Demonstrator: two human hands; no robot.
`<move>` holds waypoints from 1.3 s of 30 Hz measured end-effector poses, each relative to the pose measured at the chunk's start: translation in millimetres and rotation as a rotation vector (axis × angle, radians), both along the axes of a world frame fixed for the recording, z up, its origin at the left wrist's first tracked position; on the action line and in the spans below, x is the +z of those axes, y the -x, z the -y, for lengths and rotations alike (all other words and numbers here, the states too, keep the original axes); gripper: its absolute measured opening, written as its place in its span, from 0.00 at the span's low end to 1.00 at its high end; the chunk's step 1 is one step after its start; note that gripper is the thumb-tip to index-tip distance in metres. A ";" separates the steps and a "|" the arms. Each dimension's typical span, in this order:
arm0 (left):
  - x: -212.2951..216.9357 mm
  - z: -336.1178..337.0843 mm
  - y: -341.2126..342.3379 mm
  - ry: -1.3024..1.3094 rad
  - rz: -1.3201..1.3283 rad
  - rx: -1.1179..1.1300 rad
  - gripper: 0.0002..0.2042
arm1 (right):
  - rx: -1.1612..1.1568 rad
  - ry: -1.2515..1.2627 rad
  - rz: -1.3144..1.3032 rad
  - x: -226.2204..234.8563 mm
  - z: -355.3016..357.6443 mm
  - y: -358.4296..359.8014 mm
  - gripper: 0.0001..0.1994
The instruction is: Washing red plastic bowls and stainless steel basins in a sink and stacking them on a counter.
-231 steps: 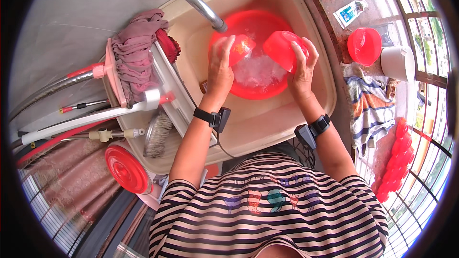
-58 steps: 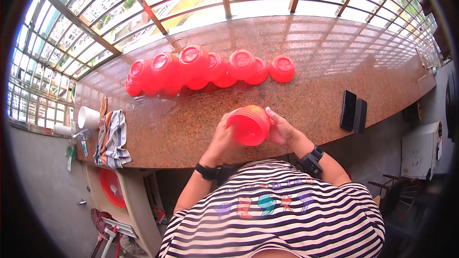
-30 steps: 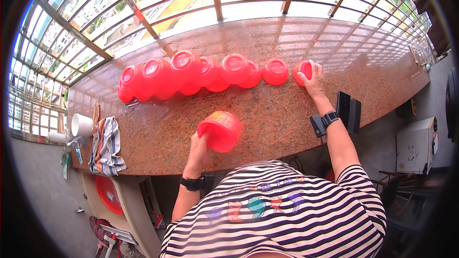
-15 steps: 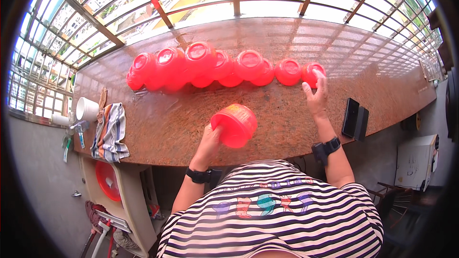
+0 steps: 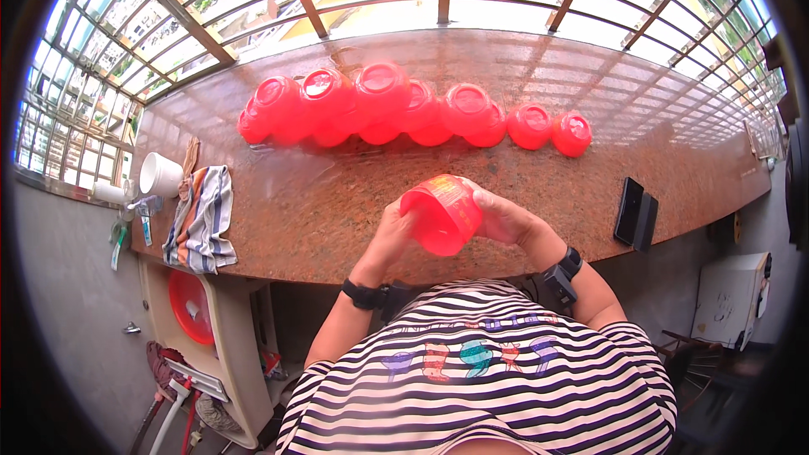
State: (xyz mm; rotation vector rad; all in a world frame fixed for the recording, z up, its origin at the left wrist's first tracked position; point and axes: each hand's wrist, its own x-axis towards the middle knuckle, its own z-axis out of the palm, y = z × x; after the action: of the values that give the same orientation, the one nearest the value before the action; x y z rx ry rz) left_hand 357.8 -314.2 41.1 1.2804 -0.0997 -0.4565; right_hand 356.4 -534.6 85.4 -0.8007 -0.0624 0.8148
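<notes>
A red plastic bowl (image 5: 448, 232) with yellow print on its side is held just above the near part of the counter, its open mouth tilted toward me. My left hand (image 5: 391, 234) grips its left rim, some fingers hidden inside. My right hand (image 5: 504, 217) wraps round the opposite side; its thumb lies along the outer wall and the other fingertips are partly hidden. Beyond my hands, several similar red bowls (image 5: 466, 101) sit base up in a long row, piled two high toward the left. A single bowl (image 5: 573, 134) ends the row at the right.
The brown stone counter (image 5: 337, 202) runs below a barred window. At its left lie a striped cloth (image 5: 202, 215) and a white tub (image 5: 160, 175). A dark phone (image 5: 629, 209) in a folding case rests near the right front edge. A sink with a red basin (image 5: 192, 307) stands lower left.
My right hand has left the rightmost bowl in the row and come inward to the held bowl. My left hand has shifted slightly right with that bowl. The view has also moved a little.
</notes>
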 end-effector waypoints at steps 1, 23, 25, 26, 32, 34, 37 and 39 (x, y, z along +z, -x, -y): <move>1.0 -0.9 -0.6 0.002 0.031 0.023 0.13 | 0.005 0.004 -0.008 1.3 -0.6 -3.6 0.41; -32.3 -54.7 -5.8 0.180 -0.110 0.236 0.11 | -0.287 1.383 1.343 27.8 16.5 -171.9 0.43; -31.1 -57.5 -4.5 0.176 -0.113 0.235 0.11 | -0.219 1.416 1.328 25.6 15.7 -178.9 0.43; -30.3 -57.8 -4.1 0.178 -0.115 0.240 0.11 | -0.173 1.440 1.309 25.0 15.2 -181.5 0.43; -31.5 -58.3 -4.3 0.192 -0.142 0.261 0.11 | -0.060 1.457 1.256 25.5 9.2 -189.0 0.42; -28.9 -55.6 -4.7 0.180 -0.178 0.260 0.11 | -0.042 1.472 1.253 26.2 8.1 -190.6 0.42; -28.7 -51.8 -6.1 0.170 -0.149 0.243 0.11 | -0.010 1.494 1.195 27.5 7.6 -190.5 0.42; -21.2 -51.2 -5.4 0.158 -0.145 0.230 0.12 | -0.074 1.398 1.241 23.9 10.2 -190.1 0.43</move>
State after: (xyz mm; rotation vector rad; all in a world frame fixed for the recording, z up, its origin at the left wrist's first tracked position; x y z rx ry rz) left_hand 363.2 -262.9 19.9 1.0855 0.1303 -0.3346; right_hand 546.5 -544.8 109.4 -2.5291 -0.6003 0.0474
